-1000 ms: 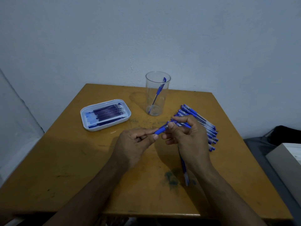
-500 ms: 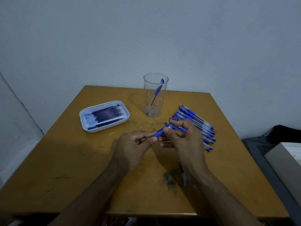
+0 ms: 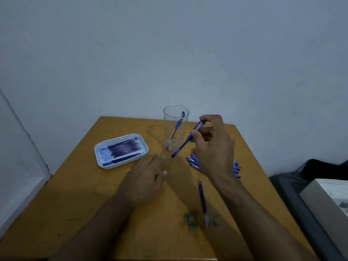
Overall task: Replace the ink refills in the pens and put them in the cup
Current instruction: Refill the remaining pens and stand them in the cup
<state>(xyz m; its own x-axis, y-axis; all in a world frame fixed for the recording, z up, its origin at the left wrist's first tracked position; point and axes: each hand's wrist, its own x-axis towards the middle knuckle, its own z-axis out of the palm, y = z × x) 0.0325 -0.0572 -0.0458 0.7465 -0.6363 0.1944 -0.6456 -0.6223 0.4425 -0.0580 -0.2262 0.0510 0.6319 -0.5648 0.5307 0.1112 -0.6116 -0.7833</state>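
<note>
My right hand (image 3: 214, 146) holds a blue pen (image 3: 185, 141) tilted, tip down and to the left, just right of the clear plastic cup (image 3: 176, 117). One blue pen (image 3: 176, 128) leans inside that cup. My left hand (image 3: 146, 176) lies low over the table with relaxed fingers and holds nothing. A white tray (image 3: 99, 159) at the left carries several dark blue refills (image 3: 122, 148). A pile of blue pens (image 3: 194, 162) lies under my right hand, partly hidden. A loose refill (image 3: 203, 202) lies on the table near my right forearm.
The wooden table (image 3: 75, 194) stands against a pale wall, with a dark ink stain (image 3: 191, 221) near its front. A dark seat (image 3: 293, 189) and a light box (image 3: 327, 202) sit off the right edge.
My right hand has lifted the pen away from my left hand and moved it up toward the cup. My left hand let go of the pen and dropped toward the table.
</note>
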